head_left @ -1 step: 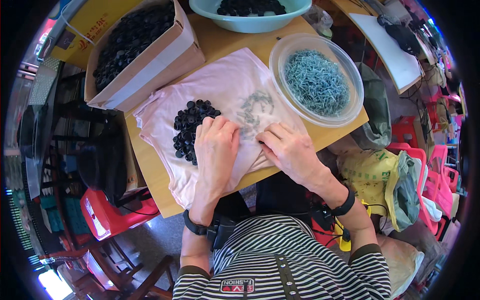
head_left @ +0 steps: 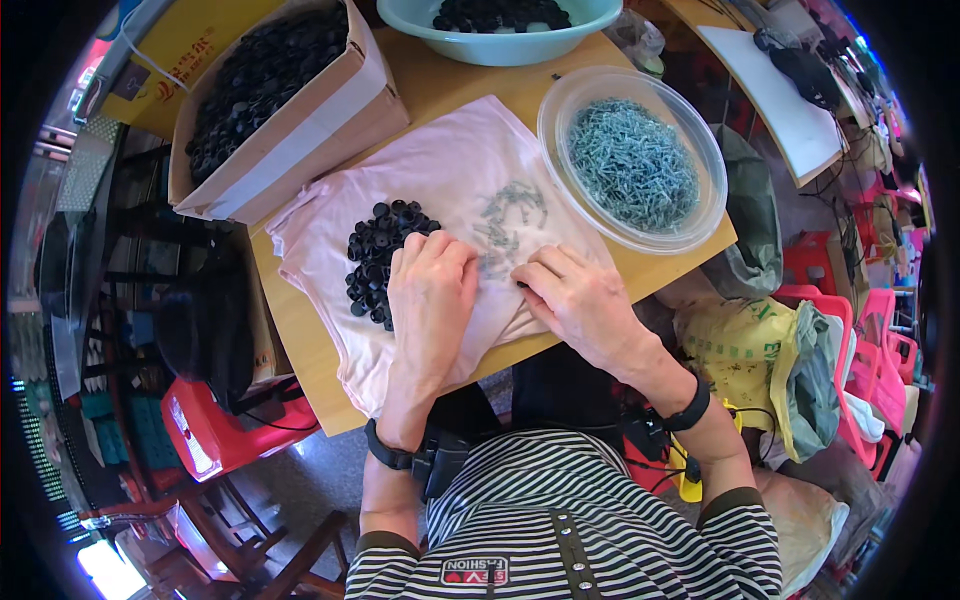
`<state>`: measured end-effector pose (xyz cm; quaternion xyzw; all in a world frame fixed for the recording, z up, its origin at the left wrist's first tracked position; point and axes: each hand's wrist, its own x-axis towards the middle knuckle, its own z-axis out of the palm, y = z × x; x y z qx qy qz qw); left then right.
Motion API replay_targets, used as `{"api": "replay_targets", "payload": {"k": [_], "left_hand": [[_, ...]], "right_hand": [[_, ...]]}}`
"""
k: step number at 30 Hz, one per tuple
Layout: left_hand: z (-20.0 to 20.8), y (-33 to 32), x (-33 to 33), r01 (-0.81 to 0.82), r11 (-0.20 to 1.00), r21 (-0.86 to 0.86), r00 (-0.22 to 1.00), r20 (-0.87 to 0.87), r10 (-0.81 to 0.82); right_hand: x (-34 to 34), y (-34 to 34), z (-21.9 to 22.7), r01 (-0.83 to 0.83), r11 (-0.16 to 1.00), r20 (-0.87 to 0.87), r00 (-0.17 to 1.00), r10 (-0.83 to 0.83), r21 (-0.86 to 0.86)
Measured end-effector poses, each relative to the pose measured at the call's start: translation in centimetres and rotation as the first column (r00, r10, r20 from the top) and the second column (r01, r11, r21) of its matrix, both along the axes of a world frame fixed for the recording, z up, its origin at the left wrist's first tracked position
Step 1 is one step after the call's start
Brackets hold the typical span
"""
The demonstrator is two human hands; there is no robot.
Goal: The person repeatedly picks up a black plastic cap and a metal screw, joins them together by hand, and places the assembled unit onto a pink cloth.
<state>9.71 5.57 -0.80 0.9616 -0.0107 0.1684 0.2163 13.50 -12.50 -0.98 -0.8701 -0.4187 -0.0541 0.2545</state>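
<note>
A pale pink cloth (head_left: pixel 450 140) covers the middle of the wooden table. On its left part lies a heap of small round black caps (head_left: pixel 378 240). Loose screws (head_left: pixel 515 210) are scattered on the cloth to the right of the heap. My left hand (head_left: pixel 432 290) rests at the heap's right edge, fingers curled and pressed together; what they hold, if anything, is hidden. Just below the loose screws, my right hand (head_left: pixel 580 300) pinches a small black cap (head_left: pixel 521 284), of which only a dark bit shows at the fingertips.
A cardboard box (head_left: pixel 300 140) full of black caps stands at the far left. A pale green basin (head_left: pixel 500 45) with more black pieces is at the back. To the right, a round clear plastic tub (head_left: pixel 712 190) holds many screws. Bags (head_left: pixel 740 350) and stools (head_left: pixel 235 425) flank the table (head_left: pixel 300 350).
</note>
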Motion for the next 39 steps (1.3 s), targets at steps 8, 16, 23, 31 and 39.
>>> {"api": "replay_targets", "payload": {"k": [8, 16, 23, 31, 39], "left_hand": [[0.6, 0.3, -0.1, -0.044, 0.999, -0.018, 0.997, 0.058, 0.045], [2.4, -1.3, -3.6, -0.069, 0.507, -0.859, 0.997, -0.073, 0.012], [3.6, -2.4, -5.5, 0.01, 0.29, -0.957, 0.999, -0.001, -0.035], [3.8, -2.2, -6.2, 0.059, 0.492, -0.869, 0.998, 0.054, -0.024], [4.9, -2.3, -6.6, 0.1, 0.919, -0.381, 0.97, 0.243, -0.005]], "right_hand": [[0.1, -0.8, 0.4, 0.104, 0.961, -0.339, 0.941, -0.012, 0.255], [0.5, -1.6, 0.5, 0.6, 0.655, -0.835, 0.039, 0.548, 0.458], [-0.4, -0.9, 1.2, 0.691, 0.583, -0.648, -0.217, 0.73, 0.427], [-1.4, -0.5, 1.7, 0.653, 0.611, -0.663, -0.216, 0.717, 0.448], [-2.0, -0.2, 2.4, 0.577, 0.69, -0.824, -0.052, 0.564, 0.436]]}}
